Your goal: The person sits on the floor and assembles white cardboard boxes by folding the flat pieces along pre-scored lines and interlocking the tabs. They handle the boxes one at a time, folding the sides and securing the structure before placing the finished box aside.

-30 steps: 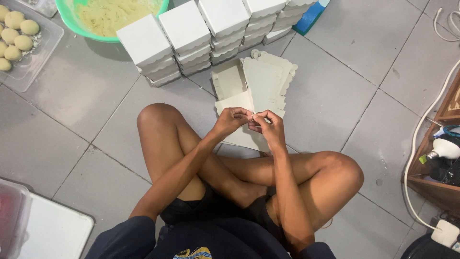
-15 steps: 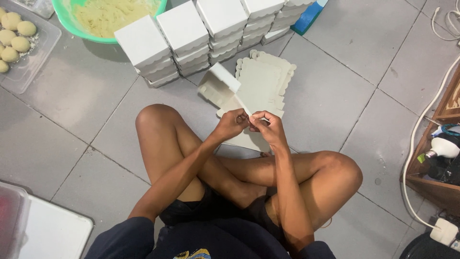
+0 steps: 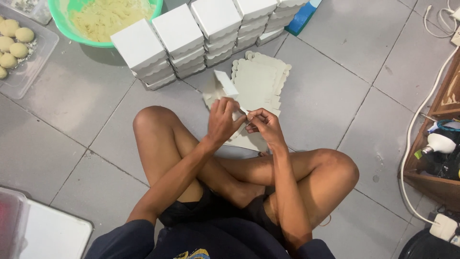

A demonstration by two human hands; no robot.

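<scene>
I sit cross-legged on a grey tiled floor. Both hands grip a pale cardboard box blank (image 3: 221, 86) that is partly folded, one flap standing up. My left hand (image 3: 223, 120) pinches its near left side. My right hand (image 3: 262, 125) pinches the near right edge, fingertips almost touching the left hand. Just beyond my hands lies a stack of flat box blanks (image 3: 258, 79) with scalloped edges. Behind that stand several piles of folded white boxes (image 3: 172, 33) in a row.
A green bowl of pale dough (image 3: 105, 17) sits at the top left, beside a clear tray of dough balls (image 3: 17, 43). A blue object (image 3: 302, 17) lies behind the boxes. White cables and a wooden shelf (image 3: 438, 144) are on the right, a white lid (image 3: 48, 232) bottom left.
The blank has been lifted off my knees and turned; a flap now stands up to the left. My hands moved slightly forward, and the left one shifted its grip.
</scene>
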